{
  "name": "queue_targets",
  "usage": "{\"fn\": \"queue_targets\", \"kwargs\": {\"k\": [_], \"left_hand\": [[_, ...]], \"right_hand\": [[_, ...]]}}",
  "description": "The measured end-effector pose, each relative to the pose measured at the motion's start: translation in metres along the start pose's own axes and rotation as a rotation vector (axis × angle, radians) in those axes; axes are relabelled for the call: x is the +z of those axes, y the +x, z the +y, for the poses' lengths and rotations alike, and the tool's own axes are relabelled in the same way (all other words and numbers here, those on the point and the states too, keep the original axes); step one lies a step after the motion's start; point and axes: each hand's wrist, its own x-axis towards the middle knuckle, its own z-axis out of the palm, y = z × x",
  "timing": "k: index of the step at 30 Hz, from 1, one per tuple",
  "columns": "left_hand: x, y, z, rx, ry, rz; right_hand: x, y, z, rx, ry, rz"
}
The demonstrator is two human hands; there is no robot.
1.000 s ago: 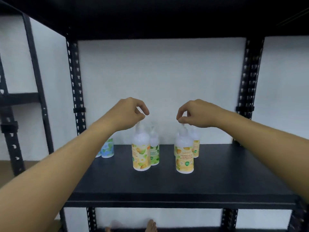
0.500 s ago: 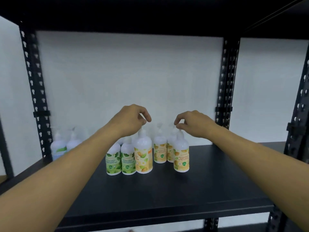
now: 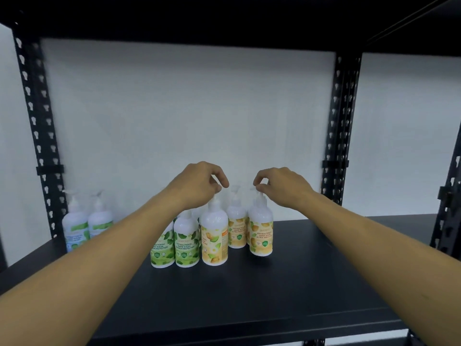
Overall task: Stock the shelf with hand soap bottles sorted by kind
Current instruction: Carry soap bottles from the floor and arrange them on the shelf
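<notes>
My left hand pinches the pump top of an orange-label soap bottle that stands on the black shelf. My right hand pinches the pump of a second orange-label bottle, which sits slightly tilted with its base at the shelf surface. Another orange-label bottle stands behind, between the two. Two green-label bottles stand just left of the left-hand bottle, partly hidden by my left forearm. Two blue-label bottles stand at the far left.
Black perforated uprights frame the bay, with a white wall behind. A dark upper shelf hangs overhead. A further upright rises at the right edge. The shelf's front and right parts are bare.
The view has shifted so the bottles sit closer and more centred. Both hands still pinch their pump tops; the two orange-label bottles have come in beside the green and orange groups.
</notes>
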Motion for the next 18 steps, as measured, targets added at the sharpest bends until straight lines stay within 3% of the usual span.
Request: {"fn": "queue_targets", "kwargs": {"k": [18], "left_hand": [[0.010,0.007,-0.002,0.008,-0.018,-0.027]], "right_hand": [[0.018,-0.018,0.012,-0.004,0.157,0.030]]}}
